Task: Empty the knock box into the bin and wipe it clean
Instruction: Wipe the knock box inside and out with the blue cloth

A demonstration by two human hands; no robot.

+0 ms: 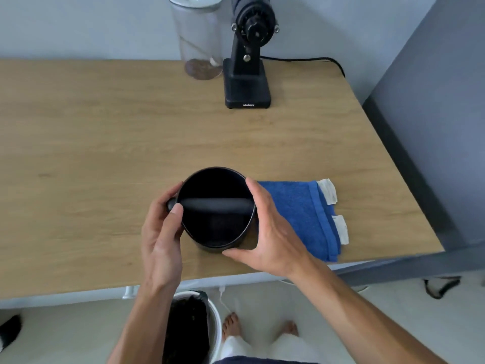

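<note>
A round black knock box point(215, 227) with a black bar across its mouth stands upright near the front edge of the wooden table point(105, 143). My left hand point(161, 233) grips its left side, thumb by the end of the bar. My right hand point(267, 229) wraps its right side and front. The inside looks dark; I cannot tell what it holds. A folded blue cloth point(301, 214) lies on the table just right of the box. A white bin point(193, 327) with a dark liner stands on the floor below the table edge.
A black coffee grinder point(248, 61) with a cable stands at the back of the table, next to a clear jar point(196, 40) holding a few beans. A grey cabinet point(433, 127) rises on the right. My bare feet point(259, 327) are beside the bin.
</note>
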